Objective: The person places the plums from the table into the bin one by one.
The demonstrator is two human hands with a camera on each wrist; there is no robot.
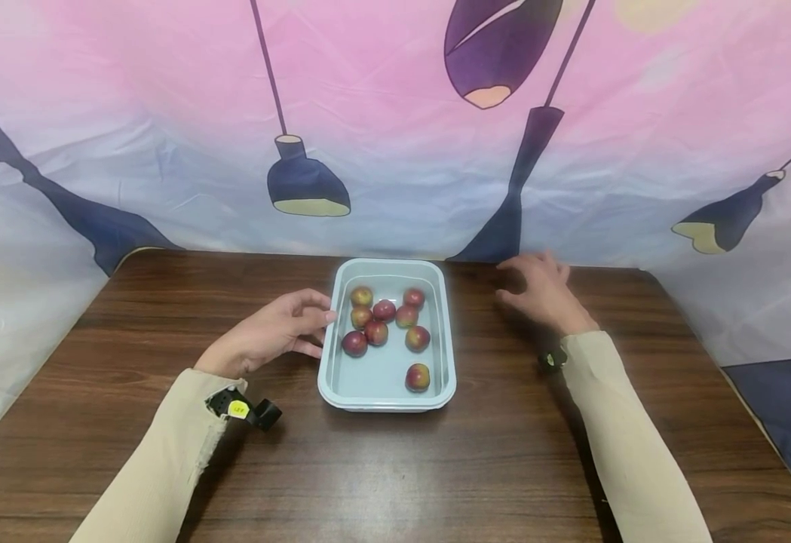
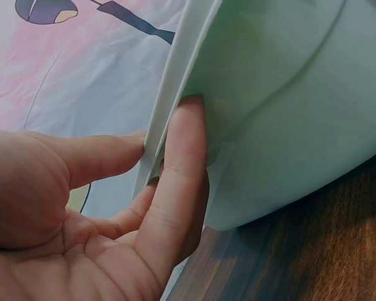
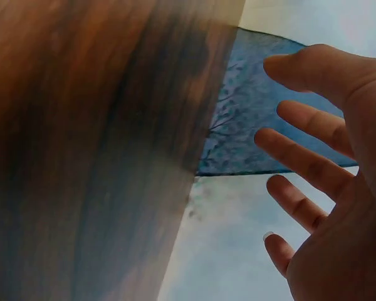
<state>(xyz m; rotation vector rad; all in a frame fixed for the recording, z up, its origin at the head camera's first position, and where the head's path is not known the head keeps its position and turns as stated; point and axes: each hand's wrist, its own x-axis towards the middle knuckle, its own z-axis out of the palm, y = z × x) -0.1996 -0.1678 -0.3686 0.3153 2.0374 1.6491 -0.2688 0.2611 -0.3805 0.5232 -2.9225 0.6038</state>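
Note:
A pale blue plastic tub (image 1: 381, 388) sits on the wooden table, holding several small red-and-yellow fruits (image 1: 376, 332) that look like plums or small apples. One fruit (image 1: 418, 377) lies apart near the tub's front right corner. My left hand (image 1: 280, 332) pinches the tub's left rim. In the left wrist view, the thumb is at one side of that rim (image 2: 175, 88) and the fingers are beneath it, against the outer wall. To the right of the tub, my right hand (image 1: 541, 292) hovers over the table's back part. Its fingers are spread and hold nothing.
The dark brown wooden table (image 1: 368, 475) ends at the back against a printed cloth (image 1: 395, 151) with lamp-like shapes. Cloth also hangs along both sides. A black strap-mounted device (image 1: 246, 407) sits on the left wrist, and another (image 1: 553, 359) on the right.

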